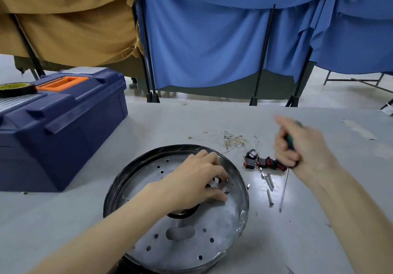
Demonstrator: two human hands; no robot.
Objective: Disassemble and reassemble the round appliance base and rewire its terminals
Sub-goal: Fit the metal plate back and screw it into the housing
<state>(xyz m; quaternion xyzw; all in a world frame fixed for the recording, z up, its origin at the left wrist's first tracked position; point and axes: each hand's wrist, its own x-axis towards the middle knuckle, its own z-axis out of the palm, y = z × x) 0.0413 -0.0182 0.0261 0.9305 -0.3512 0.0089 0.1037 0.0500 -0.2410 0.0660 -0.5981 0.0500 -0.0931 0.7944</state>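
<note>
A round appliance base (212,227), its perforated metal plate facing up, sits on the grey tabletop (170,125) directly before the person. The left hand (197,180) rests inside it, fingers curled around a small black-and-white part (215,181). The right hand (302,148) grips a green-handled screwdriver (284,188), tip down, above loose screws (269,188) and beside red-and-black switches (261,161). Wires (231,141) lie beyond the base; a blue toolbox (63,125) stands at left.
</note>
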